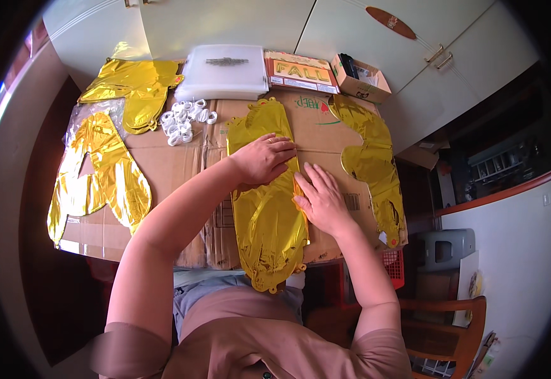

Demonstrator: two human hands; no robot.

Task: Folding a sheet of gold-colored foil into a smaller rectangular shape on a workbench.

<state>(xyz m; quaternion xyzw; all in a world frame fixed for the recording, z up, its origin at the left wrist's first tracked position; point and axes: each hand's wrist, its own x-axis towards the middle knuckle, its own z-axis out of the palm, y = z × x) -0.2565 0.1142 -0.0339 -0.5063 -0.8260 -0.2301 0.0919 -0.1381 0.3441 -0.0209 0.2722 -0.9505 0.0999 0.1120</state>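
Pressing flat on the gold foil balloon (266,215) mid-frame, left hand (264,158) and right hand (321,199) open. Looks light, thin, slippery. Best held by edges.

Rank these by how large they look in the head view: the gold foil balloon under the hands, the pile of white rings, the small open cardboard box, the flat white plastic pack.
1. gold foil balloon
2. flat white plastic pack
3. and 4. pile of white rings and small open cardboard box: look alike, so unranked.
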